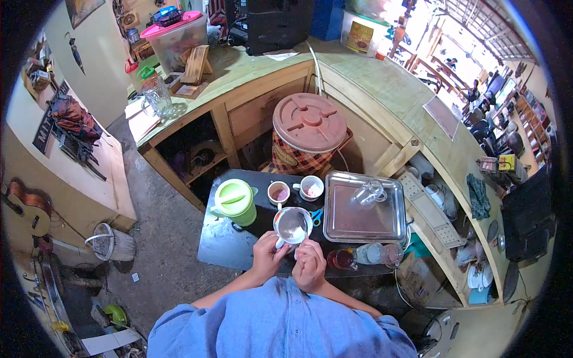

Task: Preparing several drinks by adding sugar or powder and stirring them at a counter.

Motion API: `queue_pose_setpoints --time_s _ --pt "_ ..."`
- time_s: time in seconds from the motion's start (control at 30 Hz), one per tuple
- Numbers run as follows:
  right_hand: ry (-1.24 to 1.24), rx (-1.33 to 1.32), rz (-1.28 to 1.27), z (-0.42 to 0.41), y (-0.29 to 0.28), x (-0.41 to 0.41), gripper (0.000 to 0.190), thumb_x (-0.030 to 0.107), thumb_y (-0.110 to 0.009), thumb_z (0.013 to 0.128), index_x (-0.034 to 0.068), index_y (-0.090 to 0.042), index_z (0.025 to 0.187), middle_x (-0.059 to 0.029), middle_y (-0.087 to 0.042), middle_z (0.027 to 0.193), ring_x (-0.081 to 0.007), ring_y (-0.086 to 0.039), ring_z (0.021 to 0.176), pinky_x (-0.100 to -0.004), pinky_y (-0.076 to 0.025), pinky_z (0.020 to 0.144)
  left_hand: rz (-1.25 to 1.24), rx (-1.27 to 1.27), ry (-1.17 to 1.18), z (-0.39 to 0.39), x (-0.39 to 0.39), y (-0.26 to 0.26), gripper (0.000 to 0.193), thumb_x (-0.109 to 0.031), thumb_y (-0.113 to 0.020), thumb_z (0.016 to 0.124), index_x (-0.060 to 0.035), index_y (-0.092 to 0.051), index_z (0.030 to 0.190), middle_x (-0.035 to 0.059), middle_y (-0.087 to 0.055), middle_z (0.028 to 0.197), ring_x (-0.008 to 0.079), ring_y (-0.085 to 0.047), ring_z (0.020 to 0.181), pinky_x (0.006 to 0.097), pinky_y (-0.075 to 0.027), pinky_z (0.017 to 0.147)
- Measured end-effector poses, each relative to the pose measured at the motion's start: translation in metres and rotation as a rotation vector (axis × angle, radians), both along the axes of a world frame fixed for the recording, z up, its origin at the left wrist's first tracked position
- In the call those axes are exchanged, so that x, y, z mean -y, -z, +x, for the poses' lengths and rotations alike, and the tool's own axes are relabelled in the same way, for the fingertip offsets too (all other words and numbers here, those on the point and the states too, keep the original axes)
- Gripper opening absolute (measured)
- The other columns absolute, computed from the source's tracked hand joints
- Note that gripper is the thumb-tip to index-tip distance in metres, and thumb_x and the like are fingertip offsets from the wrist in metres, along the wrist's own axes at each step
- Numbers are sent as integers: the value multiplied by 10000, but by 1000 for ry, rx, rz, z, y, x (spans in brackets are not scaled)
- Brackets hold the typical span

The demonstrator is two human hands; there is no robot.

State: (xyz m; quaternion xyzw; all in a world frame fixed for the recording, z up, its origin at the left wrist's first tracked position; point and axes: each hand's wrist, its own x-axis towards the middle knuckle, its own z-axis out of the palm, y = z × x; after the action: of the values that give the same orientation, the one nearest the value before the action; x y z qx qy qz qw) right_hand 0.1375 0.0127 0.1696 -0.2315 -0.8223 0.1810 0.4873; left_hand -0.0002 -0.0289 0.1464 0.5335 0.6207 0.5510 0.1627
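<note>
My left hand [267,254] holds a white mug [292,224] by its handle; white contents show inside. My right hand [310,264] grips the handle of a metal spoon [306,227] whose lower end is inside the mug. Just beyond stand two more cups, one with pinkish contents [279,193] and one with whitish contents [311,188]. Blue-handled scissors [317,217] lie right of the held mug. To its left is a green lidded pitcher [235,201]. A metal tray [362,228] carries a clear glass mug [370,192]. Nearer me stand a glass of dark red liquid [342,259] and other glasses [369,253].
The small dark table [224,250] borders a wooden counter [250,85] that curves around it. A barrel with a reddish lid [310,121] stands behind the table. A glass jug [157,96] is on the counter at left. A white bucket [111,242] stands on the floor.
</note>
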Motion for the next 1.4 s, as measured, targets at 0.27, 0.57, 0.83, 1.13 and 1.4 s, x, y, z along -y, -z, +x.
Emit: queue_pose_setpoints --time_s 0.27,0.57,0.83,1.13,1.4 --pt "-54 -140 -126 -1 -5 4 183 -63 -574 828 32 -418 831 -140 -580 844 -355 -619 855 -463 -531 807 -30 98 -5 4 -1 -3 149 -126 -707 817 8 -653 852 141 -655 817 302 -628 790 379 -487 694" --pt "-148 -94 43 7 -1 2 185 -102 -594 798 7 -446 790 -140 -599 867 -348 -638 861 -553 -533 901 22 55 68 0 0 0 160 -102 -731 785 6 -664 883 156 -671 876 316 -643 852 389 -502 743" --pt "-140 -174 57 13 -12 -7 163 -53 -565 832 33 -428 832 -126 -605 846 -327 -636 851 -540 -537 910 23 -1 127 -8 2 1 184 -124 -745 770 -1 -665 880 150 -668 875 333 -641 876 405 -502 758" --pt "-277 107 -70 32 -48 -17 280 -154 -558 694 25 -482 895 -109 -601 810 -321 -638 793 -465 -551 879 66 -123 175 -12 9 8 204 -124 -765 745 0 -676 880 154 -669 858 345 -640 898 416 -512 785" --pt "-108 -138 -469 31 -34 0 180 -140 -494 832 13 -477 926 -143 -566 849 -242 -598 778 -320 -494 730 34 -124 158 -9 16 18 200 -132 -774 747 -6 -676 868 151 -674 856 338 -641 914 423 -511 788"
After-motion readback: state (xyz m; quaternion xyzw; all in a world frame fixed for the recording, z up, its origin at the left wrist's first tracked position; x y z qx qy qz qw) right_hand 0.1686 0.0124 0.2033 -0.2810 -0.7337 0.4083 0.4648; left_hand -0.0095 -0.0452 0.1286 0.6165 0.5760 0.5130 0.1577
